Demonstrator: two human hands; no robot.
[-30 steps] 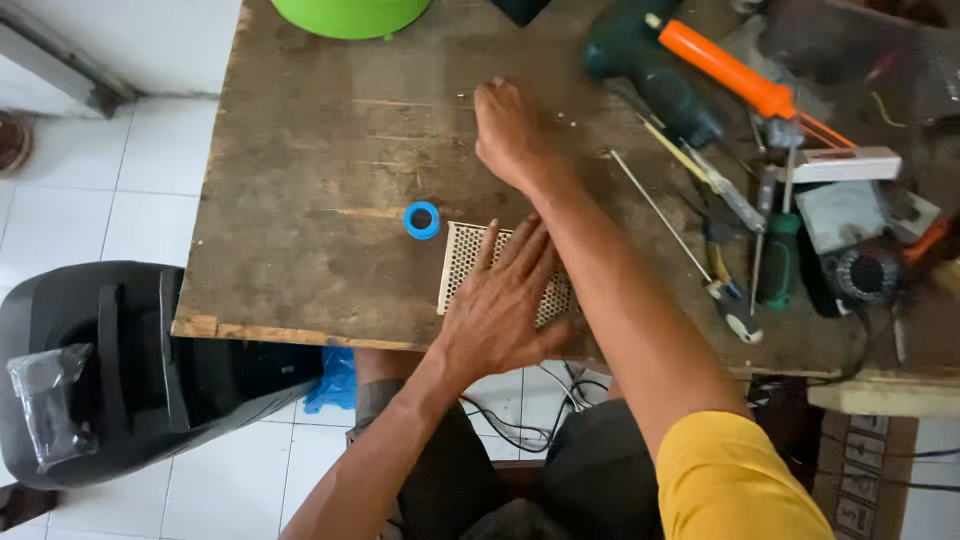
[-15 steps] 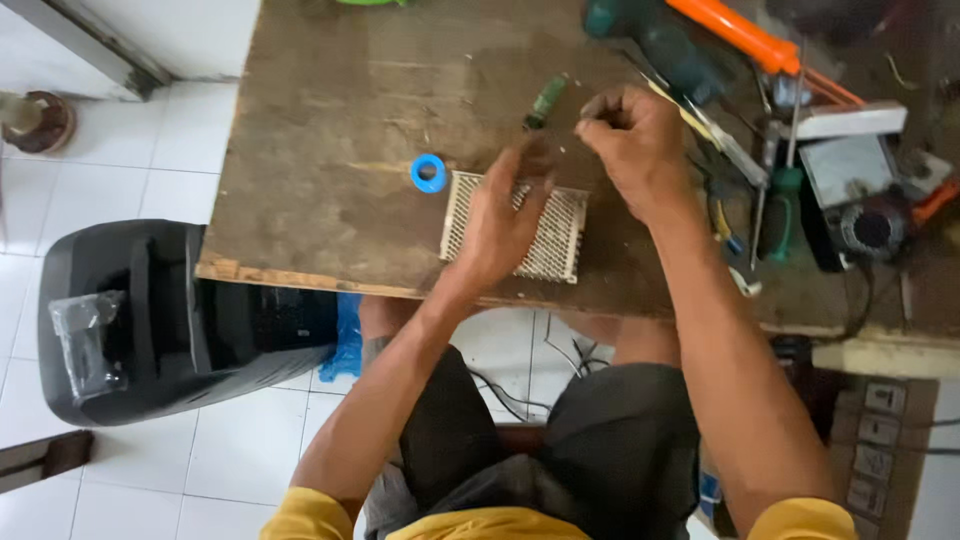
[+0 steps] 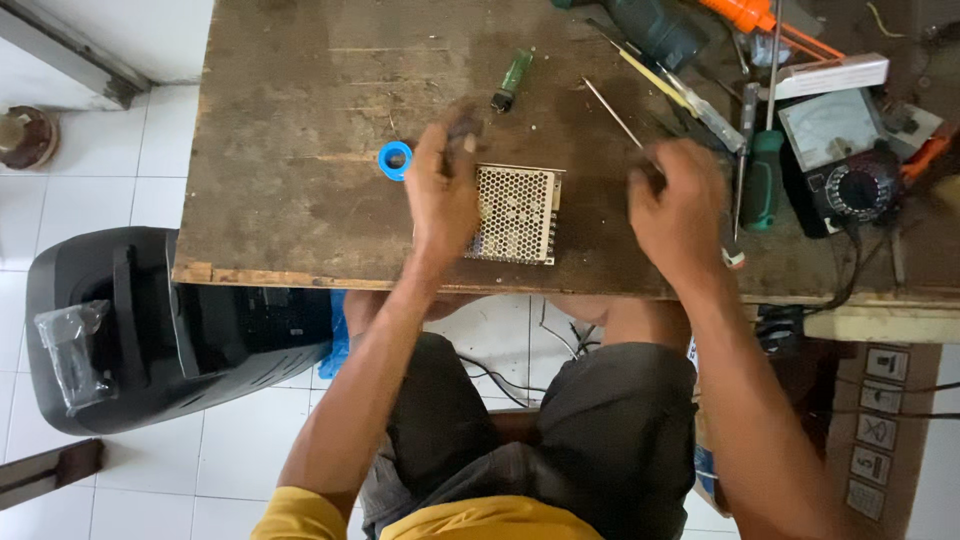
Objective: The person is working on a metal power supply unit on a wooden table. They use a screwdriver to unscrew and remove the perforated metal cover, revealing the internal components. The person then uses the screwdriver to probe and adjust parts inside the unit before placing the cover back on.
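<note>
Head view, looking straight down on a worn brown wooden workbench (image 3: 300,150). Landmark: the perforated rectangular metal box (image 3: 515,213), pale cream, lying flat near the bench's front edge.

Left hand (image 3: 445,190) lies over the box's left end, palm down. Its fingers are drawn together around something small and dark at the fingertips, just beyond the box's far left corner; motion blur, cannot tell what it is or how firmly it is pinched.

Small blue ring-shaped roll of tape (image 3: 395,159) sits just left of the box, beside the left hand's thumb side.

Green-handled stubby screwdriver (image 3: 512,80) lies beyond the box, apart from both hands.

Right hand (image 3: 680,210) is right of the box, not touching it, fingers curled loosely inward. Whether it grips anything cannot be told. A thin metal rod (image 3: 612,112) runs up to its knuckles.

Further right of the box: an analogue multimeter with black dial (image 3: 840,160). Black speaker cabinet (image 3: 150,330) stands on the floor, below-left of the box.
</note>
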